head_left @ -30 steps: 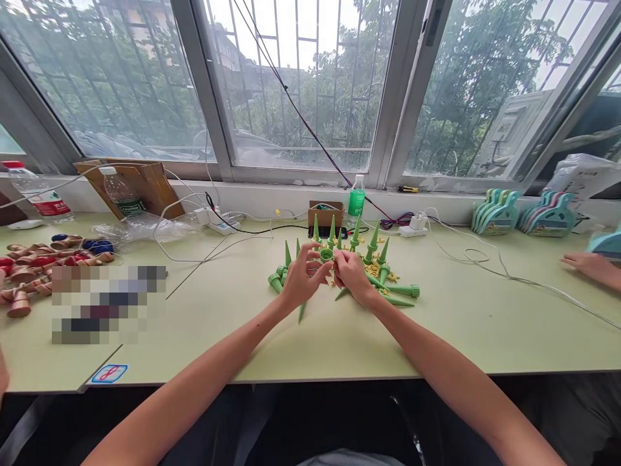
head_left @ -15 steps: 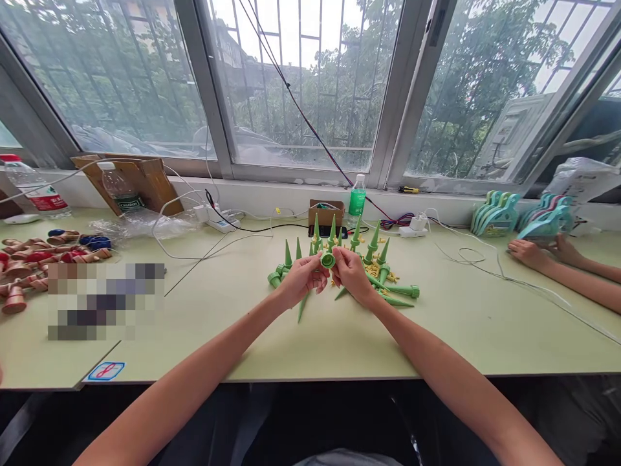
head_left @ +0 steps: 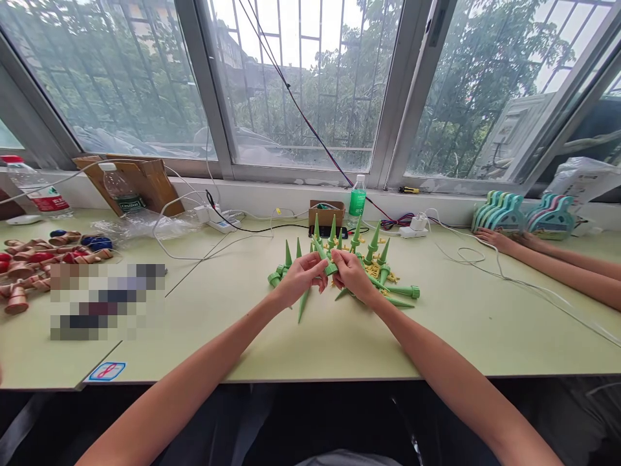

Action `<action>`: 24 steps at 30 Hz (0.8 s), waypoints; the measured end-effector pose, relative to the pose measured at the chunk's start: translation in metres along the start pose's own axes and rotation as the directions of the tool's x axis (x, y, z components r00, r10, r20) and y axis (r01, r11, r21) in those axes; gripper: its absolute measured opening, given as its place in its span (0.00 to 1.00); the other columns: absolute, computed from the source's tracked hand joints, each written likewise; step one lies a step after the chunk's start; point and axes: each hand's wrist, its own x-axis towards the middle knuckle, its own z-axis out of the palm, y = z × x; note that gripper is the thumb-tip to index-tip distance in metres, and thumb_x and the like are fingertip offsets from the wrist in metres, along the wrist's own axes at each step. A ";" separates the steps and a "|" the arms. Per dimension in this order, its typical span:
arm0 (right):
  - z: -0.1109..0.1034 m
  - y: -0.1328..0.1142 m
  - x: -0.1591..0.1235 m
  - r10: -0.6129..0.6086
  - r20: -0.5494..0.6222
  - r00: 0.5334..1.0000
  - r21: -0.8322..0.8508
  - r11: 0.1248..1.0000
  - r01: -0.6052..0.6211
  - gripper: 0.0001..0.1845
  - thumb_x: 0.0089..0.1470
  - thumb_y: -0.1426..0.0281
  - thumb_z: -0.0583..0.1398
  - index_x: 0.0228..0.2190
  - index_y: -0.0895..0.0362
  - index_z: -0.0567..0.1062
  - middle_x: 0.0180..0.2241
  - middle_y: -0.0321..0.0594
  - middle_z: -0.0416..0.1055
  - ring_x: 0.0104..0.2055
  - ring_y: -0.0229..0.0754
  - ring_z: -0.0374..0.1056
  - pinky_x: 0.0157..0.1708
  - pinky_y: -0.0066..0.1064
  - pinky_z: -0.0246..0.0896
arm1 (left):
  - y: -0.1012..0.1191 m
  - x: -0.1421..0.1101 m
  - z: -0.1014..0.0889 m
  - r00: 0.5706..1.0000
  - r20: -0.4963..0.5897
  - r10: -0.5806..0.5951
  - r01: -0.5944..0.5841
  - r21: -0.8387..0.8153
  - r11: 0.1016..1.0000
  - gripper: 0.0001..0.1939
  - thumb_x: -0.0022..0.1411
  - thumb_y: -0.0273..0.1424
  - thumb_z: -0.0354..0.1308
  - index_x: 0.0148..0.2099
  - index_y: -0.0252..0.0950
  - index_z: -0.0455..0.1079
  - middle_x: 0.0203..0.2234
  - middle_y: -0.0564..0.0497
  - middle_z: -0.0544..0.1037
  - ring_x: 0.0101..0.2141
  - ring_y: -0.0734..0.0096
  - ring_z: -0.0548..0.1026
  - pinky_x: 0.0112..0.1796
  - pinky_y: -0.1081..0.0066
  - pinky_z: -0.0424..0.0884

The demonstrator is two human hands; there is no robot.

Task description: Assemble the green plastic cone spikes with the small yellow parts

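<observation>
My left hand (head_left: 301,278) and right hand (head_left: 351,272) pinch one smooth plastic cone (head_left: 330,268), green with a ribbed collar, at twelve o'clock. Just beyond, at least seven pointed green spikes (head_left: 373,246) stand near small yellow pieces (head_left: 371,270), too jumbled to count. One clear bottle (head_left: 357,202) holding green stands toward one.
</observation>
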 end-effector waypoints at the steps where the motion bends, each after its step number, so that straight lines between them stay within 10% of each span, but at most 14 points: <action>1: -0.001 0.000 0.000 0.008 0.011 1.000 -0.011 1.000 -0.008 0.23 0.58 0.48 0.52 0.23 0.53 0.57 0.17 0.26 0.46 0.11 0.31 0.52 0.11 0.27 0.43 | 0.000 0.000 0.000 1.000 0.001 0.023 -0.023 0.029 0.999 0.16 0.60 0.41 0.60 0.33 0.34 0.62 0.24 0.56 0.65 0.22 0.78 0.71 0.21 0.75 0.67; 10: -0.005 -0.002 0.003 -0.012 0.014 1.000 -0.310 0.950 0.015 0.24 0.61 0.56 0.50 0.18 0.54 0.57 0.10 0.28 0.51 0.13 0.32 0.50 0.18 0.28 0.48 | -0.006 0.002 -0.004 0.993 -0.054 0.107 -0.078 0.395 0.915 0.17 0.59 0.45 0.59 0.35 0.35 0.64 0.20 0.57 0.64 0.18 0.78 0.67 0.17 0.77 0.63; 18: -0.006 0.006 0.005 0.204 0.063 0.977 -0.048 0.978 -0.201 0.19 0.56 0.65 0.52 0.17 0.53 0.52 0.10 0.25 0.46 0.10 0.29 0.42 0.11 0.26 0.39 | -0.012 0.001 -0.006 0.914 0.118 0.387 -0.336 0.755 0.563 0.09 0.65 0.35 0.51 0.35 0.35 0.64 0.31 0.52 0.65 0.24 0.81 0.65 0.22 0.79 0.63; 24: -0.006 0.007 0.006 0.185 0.078 0.980 0.020 0.982 -0.187 0.18 0.55 0.65 0.52 0.17 0.53 0.53 0.11 0.25 0.46 0.10 0.29 0.42 0.09 0.25 0.40 | -0.014 0.001 -0.003 0.909 0.102 0.404 -0.340 0.741 0.578 0.08 0.65 0.33 0.51 0.33 0.35 0.62 0.30 0.53 0.63 0.24 0.80 0.64 0.23 0.79 0.63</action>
